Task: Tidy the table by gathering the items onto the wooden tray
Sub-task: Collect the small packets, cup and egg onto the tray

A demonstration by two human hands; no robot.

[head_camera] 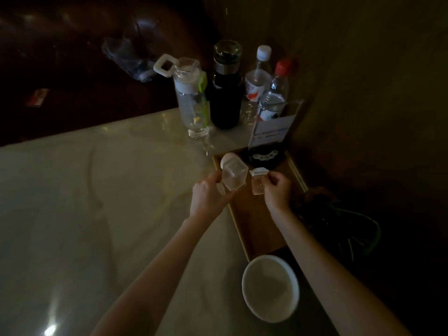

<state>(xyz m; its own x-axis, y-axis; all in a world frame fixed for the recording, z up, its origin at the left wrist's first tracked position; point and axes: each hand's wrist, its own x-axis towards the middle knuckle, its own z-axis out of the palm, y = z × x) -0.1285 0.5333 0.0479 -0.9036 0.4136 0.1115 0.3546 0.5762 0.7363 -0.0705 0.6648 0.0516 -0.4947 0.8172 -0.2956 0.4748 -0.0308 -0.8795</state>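
A long wooden tray (pixel 254 224) lies along the table's right edge. My left hand (pixel 208 192) grips a clear square plastic container (pixel 234 175) with a white flip lid, held over the tray's left rim. My right hand (pixel 277 190) pinches a smaller clear shaker (pixel 257 184) with a white lid, above the tray's middle. A black round object with white beads (pixel 265 157) rests at the tray's far end. A white bowl (pixel 270 288) stands on the table just past the tray's near end.
Behind the tray stand a clear bottle with a white handle (pixel 191 98), a black flask (pixel 226 93), two plastic water bottles (pixel 257 86) (pixel 275 93) and an acrylic sign holder (pixel 274 130). A dark plant (pixel 339 226) sits right of the tray. The glossy table (pixel 97 202) spreads left.
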